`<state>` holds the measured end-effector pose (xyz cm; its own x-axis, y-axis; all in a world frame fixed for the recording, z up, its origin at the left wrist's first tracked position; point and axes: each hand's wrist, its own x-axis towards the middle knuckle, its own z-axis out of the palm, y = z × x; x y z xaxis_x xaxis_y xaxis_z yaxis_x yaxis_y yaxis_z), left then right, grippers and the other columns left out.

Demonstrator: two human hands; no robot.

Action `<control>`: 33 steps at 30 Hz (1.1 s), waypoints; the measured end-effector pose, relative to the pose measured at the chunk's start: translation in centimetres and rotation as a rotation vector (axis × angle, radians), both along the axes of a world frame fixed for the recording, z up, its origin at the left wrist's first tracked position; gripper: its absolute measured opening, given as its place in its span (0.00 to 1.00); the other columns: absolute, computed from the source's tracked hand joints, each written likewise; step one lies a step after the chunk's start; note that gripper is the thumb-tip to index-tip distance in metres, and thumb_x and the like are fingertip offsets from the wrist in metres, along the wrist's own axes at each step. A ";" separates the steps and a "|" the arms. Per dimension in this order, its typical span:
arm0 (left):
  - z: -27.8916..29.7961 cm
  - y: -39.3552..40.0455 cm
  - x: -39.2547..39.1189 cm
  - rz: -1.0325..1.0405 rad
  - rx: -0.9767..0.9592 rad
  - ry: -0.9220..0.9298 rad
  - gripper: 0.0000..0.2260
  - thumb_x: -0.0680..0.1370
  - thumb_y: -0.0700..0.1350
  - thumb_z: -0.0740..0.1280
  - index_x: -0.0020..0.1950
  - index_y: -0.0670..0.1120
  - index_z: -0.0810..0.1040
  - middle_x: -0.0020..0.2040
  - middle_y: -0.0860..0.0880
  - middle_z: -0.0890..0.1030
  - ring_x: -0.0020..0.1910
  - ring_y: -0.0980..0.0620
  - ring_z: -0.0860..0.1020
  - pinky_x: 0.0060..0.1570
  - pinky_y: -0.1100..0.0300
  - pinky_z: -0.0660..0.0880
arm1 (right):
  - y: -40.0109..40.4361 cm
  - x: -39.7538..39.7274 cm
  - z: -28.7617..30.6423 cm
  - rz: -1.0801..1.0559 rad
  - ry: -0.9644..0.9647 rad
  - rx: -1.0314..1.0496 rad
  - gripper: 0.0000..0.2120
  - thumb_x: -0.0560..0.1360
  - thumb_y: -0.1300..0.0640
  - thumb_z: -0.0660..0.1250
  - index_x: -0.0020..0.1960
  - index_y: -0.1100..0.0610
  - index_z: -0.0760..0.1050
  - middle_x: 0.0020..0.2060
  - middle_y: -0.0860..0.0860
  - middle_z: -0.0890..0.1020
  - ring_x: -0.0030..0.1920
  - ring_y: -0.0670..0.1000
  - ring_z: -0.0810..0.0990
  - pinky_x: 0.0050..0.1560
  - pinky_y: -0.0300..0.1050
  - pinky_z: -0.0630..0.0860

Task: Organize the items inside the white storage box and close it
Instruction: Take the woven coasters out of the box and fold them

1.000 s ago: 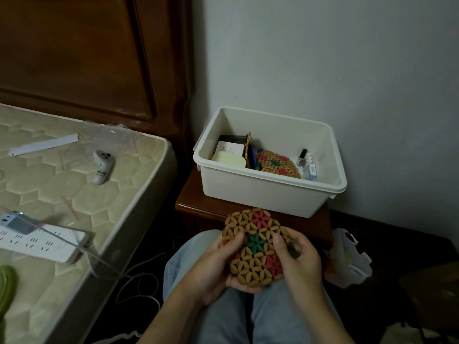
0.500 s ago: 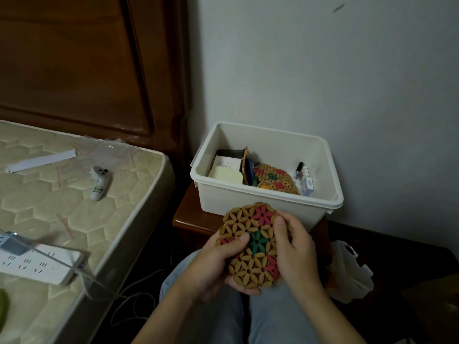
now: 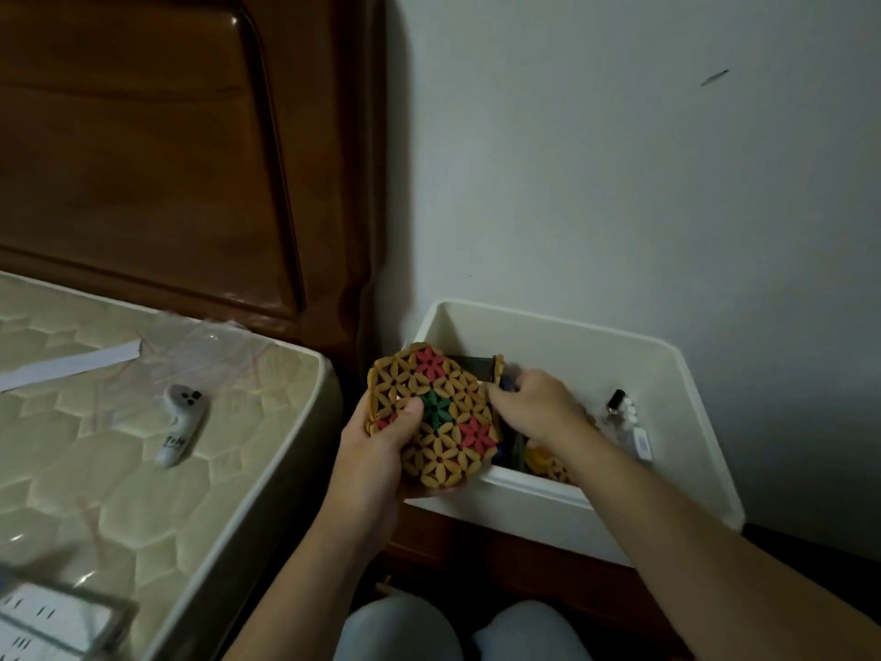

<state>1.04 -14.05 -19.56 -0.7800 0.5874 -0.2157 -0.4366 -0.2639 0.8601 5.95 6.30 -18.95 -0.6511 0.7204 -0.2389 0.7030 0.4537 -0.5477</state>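
Two hands work at the white storage box (image 3: 562, 505). The left hand (image 3: 376, 450) has a closed grip on the woven coaster (image 3: 436, 417), thumb across its face. The right hand (image 3: 534, 405) reaches inside with curled fingers; what its grip holds cannot be told.

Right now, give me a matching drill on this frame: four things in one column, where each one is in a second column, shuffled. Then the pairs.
Things
1. flower-pattern mat
2. right hand
3. white controller
4. white paper strip

Places
A. lying on the mattress, nearer its right edge
B. reaching into the white storage box
C. gripped in the left hand, at the box's left end
D. lying on the mattress, up towards the headboard

Pairs: 1-C, 2-B, 3-A, 4-D
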 end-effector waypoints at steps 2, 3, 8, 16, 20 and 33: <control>-0.4 0.2 -0.5 -0.003 -0.001 -0.017 0.13 0.84 0.45 0.67 0.66 0.59 0.80 0.60 0.46 0.86 0.58 0.37 0.85 0.48 0.26 0.80 | 0.5 -2.0 -1.6 -0.007 -0.126 0.041 0.18 0.79 0.36 0.66 0.48 0.52 0.76 0.45 0.51 0.82 0.44 0.53 0.81 0.48 0.50 0.83; -0.6 0.2 -0.7 -0.009 0.001 -0.026 0.13 0.84 0.45 0.67 0.65 0.59 0.80 0.61 0.46 0.86 0.58 0.37 0.85 0.49 0.26 0.80 | 0.7 -2.7 -2.3 -0.010 -0.168 0.072 0.17 0.80 0.38 0.66 0.51 0.52 0.77 0.48 0.52 0.82 0.46 0.54 0.82 0.50 0.50 0.82; -1.0 -0.3 -1.0 -0.029 0.018 -0.074 0.12 0.84 0.45 0.67 0.62 0.60 0.82 0.60 0.46 0.86 0.57 0.38 0.85 0.48 0.29 0.81 | 1.2 -3.7 -2.4 -0.085 -0.160 0.183 0.11 0.83 0.49 0.63 0.57 0.54 0.78 0.49 0.53 0.83 0.45 0.56 0.83 0.42 0.47 0.80; -0.9 -2.3 2.3 -0.058 0.039 -0.121 0.11 0.82 0.46 0.68 0.59 0.61 0.83 0.59 0.45 0.86 0.55 0.37 0.86 0.48 0.29 0.81 | 1.5 4.0 3.2 -0.263 0.496 -0.065 0.14 0.86 0.53 0.57 0.56 0.50 0.82 0.46 0.49 0.87 0.40 0.56 0.87 0.41 0.56 0.87; -2.3 -4.2 5.0 -0.071 0.038 -0.189 0.12 0.81 0.47 0.70 0.62 0.60 0.81 0.59 0.44 0.86 0.55 0.37 0.86 0.48 0.31 0.81 | -0.6 10.4 3.2 -0.300 0.820 -0.403 0.16 0.87 0.52 0.57 0.60 0.49 0.83 0.52 0.50 0.89 0.53 0.60 0.88 0.49 0.62 0.85; -8.7 -8.9 14.6 -0.318 0.010 -0.363 0.17 0.79 0.47 0.70 0.68 0.53 0.79 0.64 0.40 0.84 0.61 0.35 0.83 0.42 0.33 0.84 | -13.8 23.7 -8.4 -0.422 0.899 -0.889 0.15 0.86 0.54 0.61 0.65 0.58 0.82 0.60 0.57 0.86 0.61 0.57 0.86 0.58 0.53 0.82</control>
<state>15.60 -22.94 -28.28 -0.4367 0.7879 -0.4343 -0.7686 -0.0759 0.6352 29.66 -7.48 -27.35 -0.5958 0.7288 -0.3375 -0.0590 -0.4588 -0.8866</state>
